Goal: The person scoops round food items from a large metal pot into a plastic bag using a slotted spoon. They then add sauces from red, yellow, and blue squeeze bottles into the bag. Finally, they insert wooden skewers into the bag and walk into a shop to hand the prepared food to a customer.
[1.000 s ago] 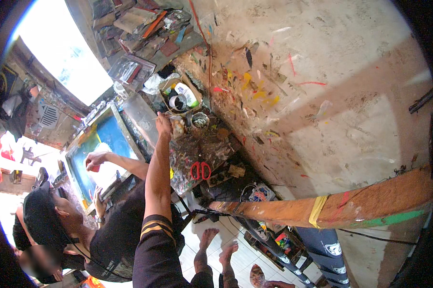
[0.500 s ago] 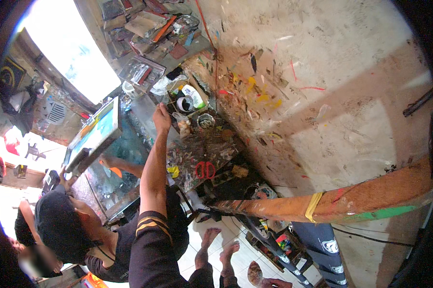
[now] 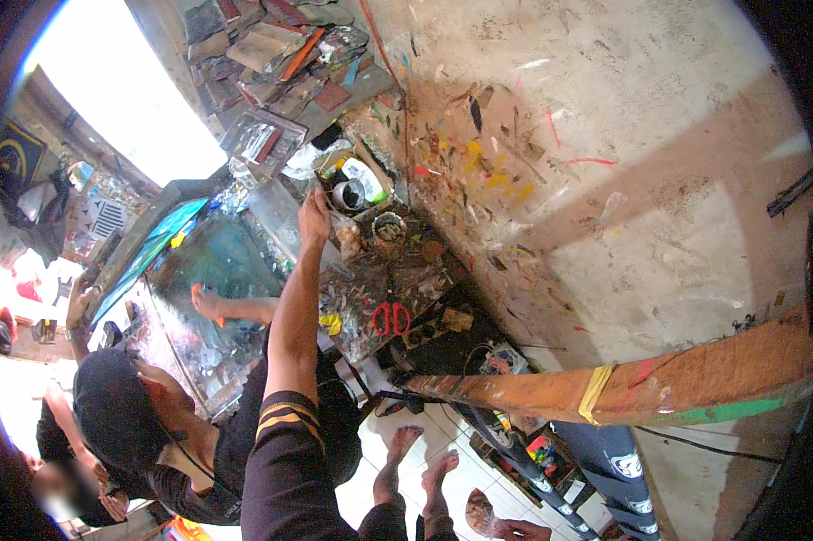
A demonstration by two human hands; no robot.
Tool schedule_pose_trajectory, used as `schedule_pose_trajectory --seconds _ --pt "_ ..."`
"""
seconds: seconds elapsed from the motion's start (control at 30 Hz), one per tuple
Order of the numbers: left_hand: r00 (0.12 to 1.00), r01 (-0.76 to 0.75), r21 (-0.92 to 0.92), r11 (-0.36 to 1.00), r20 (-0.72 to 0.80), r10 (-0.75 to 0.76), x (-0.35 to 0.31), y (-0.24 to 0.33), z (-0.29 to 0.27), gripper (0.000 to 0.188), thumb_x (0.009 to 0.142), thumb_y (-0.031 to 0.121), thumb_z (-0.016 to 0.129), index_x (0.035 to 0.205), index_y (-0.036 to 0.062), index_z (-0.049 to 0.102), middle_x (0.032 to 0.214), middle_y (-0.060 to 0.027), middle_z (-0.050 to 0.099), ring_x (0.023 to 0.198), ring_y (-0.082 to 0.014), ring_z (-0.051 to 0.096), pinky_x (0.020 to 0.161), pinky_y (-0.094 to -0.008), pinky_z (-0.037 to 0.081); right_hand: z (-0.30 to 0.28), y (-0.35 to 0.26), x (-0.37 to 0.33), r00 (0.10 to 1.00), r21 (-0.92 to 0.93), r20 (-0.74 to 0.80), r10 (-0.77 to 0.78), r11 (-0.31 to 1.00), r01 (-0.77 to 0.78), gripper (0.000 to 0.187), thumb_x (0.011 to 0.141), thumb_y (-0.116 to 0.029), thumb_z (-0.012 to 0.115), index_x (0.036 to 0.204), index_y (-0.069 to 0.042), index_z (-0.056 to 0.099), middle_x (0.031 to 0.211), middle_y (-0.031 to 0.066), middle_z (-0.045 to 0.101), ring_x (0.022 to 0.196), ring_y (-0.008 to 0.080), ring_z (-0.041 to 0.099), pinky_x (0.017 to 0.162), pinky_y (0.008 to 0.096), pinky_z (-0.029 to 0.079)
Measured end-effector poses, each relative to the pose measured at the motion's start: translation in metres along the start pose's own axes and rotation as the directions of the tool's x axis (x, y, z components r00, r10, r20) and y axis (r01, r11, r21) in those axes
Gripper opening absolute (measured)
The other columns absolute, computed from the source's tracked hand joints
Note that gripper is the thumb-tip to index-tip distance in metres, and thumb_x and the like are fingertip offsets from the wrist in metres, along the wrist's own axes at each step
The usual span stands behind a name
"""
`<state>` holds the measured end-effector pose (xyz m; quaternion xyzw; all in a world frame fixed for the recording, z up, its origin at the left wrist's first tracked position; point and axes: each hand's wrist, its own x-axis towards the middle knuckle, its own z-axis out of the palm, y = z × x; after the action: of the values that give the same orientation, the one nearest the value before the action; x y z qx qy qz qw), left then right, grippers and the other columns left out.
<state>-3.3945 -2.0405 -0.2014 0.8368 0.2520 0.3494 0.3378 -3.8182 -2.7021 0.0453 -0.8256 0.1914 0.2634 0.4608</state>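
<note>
My left hand [image 3: 315,218] reaches out over the paint-stained bench, fingers closed in a pinch beside a dark-filled cup [image 3: 348,195]. What is between the fingertips, if anything, is too small to make out. Below the hand lies a crumpled clear bag [image 3: 349,240], with an open can [image 3: 388,228] to its right. At the lower edge, my right hand [image 3: 518,530] is partly cut off. It grips the narrow end of what looks like a small clear plastic bag [image 3: 479,511] with brown contents.
A co-worker in a black cap [image 3: 118,410] leans at the left, holding a blue-painted panel [image 3: 150,257] and an orange piece. Red-handled scissors [image 3: 391,318] lie on the bench. A white bottle [image 3: 363,175] stands behind the cup. A wooden beam [image 3: 659,388] crosses at right.
The co-worker has swung the blue panel left and tilted it away, and the hand with the orange piece shows more fully. My left hand has shifted slightly right; my right hand stays at the lower edge.
</note>
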Motion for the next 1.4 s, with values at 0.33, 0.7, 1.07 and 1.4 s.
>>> schedule_pose_trajectory --seconds 0.33,0.7,1.07,1.4 --pt "0.991 0.132 -0.018 0.991 -0.035 -0.132 0.003 -0.009 0.013 0.055 0.114 0.041 0.036 0.119 -0.0049 0.065 0.123 -0.0326 0.066 0.123 -0.0489 0.059 0.104 -0.0522 0.044 -0.010 0.010 0.003 1.000 -0.079 0.015 -0.013 0.997 0.014 0.025 0.083 0.011 0.076 0.108 0.006 0.079 0.098 0.0130 0.080 0.087 0.0166 0.073 0.079 0.0319 0.061" --pt "0.996 0.084 0.114 0.990 0.017 -0.087 -0.007 -0.014 0.021 0.058 0.115 0.043 0.030 0.118 -0.0020 0.065 0.109 -0.0299 0.064 0.113 -0.0492 0.057 0.102 -0.0549 0.043 -0.011 0.008 0.003 0.998 -0.078 -0.004 -0.059 0.995 0.059 0.022 0.088 0.009 0.075 0.109 0.007 0.078 0.099 0.0150 0.080 0.088 0.0185 0.075 0.079 0.0313 0.062" --pt "0.989 0.129 0.137 0.982 0.058 -0.139 -0.008 -0.010 0.022 0.053 0.115 0.042 0.029 0.120 0.0045 0.066 0.113 -0.0253 0.064 0.113 -0.0442 0.055 0.100 -0.0529 0.044 -0.005 -0.001 0.006 0.999 -0.038 -0.007 -0.053 0.998 0.053 0.021 0.089 0.008 0.075 0.110 0.007 0.078 0.101 0.0165 0.080 0.087 0.0191 0.075 0.077 0.0315 0.063" --pt "0.980 0.049 0.186 0.981 0.181 -0.083 -0.011 -0.029 0.030 0.049 0.114 0.041 0.034 0.123 0.0052 0.067 0.101 -0.0264 0.061 0.107 -0.0424 0.051 0.101 -0.0514 0.042 -0.010 0.018 0.013 0.988 -0.124 0.044 -0.146 0.981 0.151 0.019 0.090 0.006 0.076 0.109 0.008 0.077 0.100 0.0157 0.079 0.086 0.0193 0.075 0.076 0.0320 0.063"
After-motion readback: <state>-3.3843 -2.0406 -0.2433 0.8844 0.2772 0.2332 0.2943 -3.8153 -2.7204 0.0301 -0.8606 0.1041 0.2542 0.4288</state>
